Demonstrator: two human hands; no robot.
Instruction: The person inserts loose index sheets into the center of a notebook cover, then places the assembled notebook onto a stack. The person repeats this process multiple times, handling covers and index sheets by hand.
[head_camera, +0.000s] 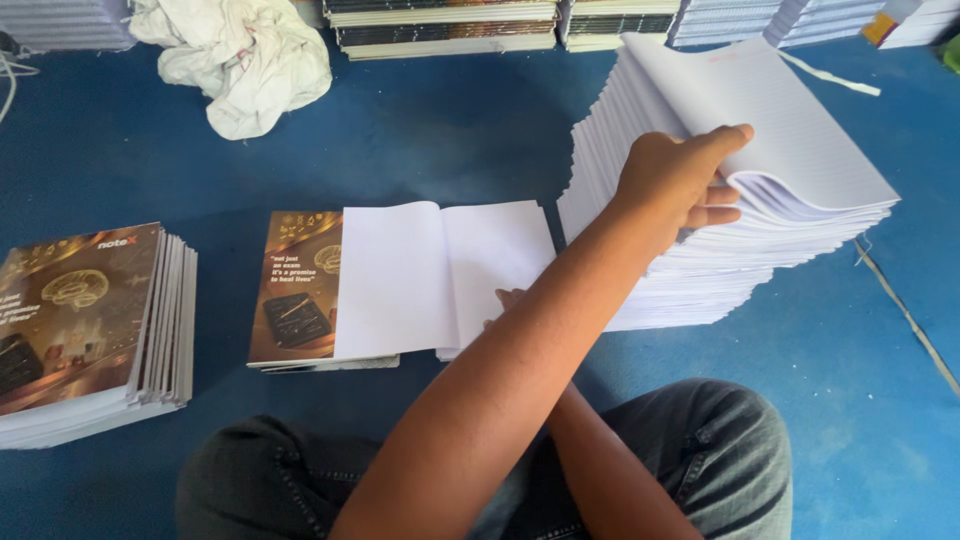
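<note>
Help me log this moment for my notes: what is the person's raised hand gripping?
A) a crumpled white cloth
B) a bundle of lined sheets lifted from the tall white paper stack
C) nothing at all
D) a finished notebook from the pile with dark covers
B: the left hand pinches a bundle of lined sheets curling up off the tall paper stack, far from the white cloth.

1. I have one view only, from a camera worn on the person's head.
2. It faces steeply down and forward over their crossed legs onto the blue floor (450, 140).
3. It sits close, within arm's reach of the paper stack (800, 240).
</note>
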